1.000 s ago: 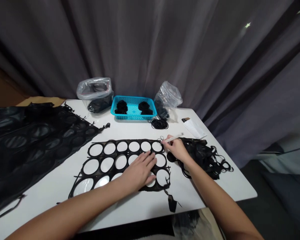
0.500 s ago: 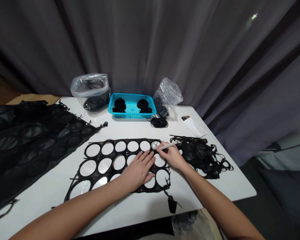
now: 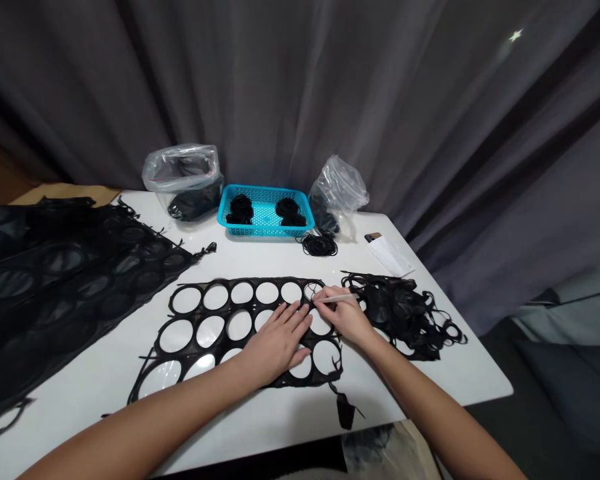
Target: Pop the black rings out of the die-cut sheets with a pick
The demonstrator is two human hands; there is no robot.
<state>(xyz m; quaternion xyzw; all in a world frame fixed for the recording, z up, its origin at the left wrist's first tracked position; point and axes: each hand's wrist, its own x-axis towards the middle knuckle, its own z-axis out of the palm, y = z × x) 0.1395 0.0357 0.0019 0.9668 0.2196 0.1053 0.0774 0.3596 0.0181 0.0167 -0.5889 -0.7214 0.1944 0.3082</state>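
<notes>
A black sheet (image 3: 215,363) with rows of round cut-out holes lies flat on the white table. My left hand (image 3: 280,337) rests on it, palm down, fingers spread and touching the sheet. My right hand (image 3: 347,312) is closed in a pinch around a slim, pale, pen-like tool (image 3: 339,298). The tool's tip end, partly hidden by my fingers, is at the top right hole, where thin black strands (image 3: 313,291) show. Right of this hand lies a heap of black scraps and rings (image 3: 400,310). A loose black scrap (image 3: 346,410) is below the sheet's right corner.
A larger black holed sheet (image 3: 80,280) covers the table's left. At the back stand a blue basket (image 3: 267,231) with black ring bundles and two clear plastic bags (image 3: 183,180). A ring bundle (image 3: 319,245), white paper (image 3: 390,255) and a phone (image 3: 373,237) lie nearby.
The pen-like tool in my right hand now lies at a flatter angle, with its rear end lower. My left hand stays in place on the sheet.
</notes>
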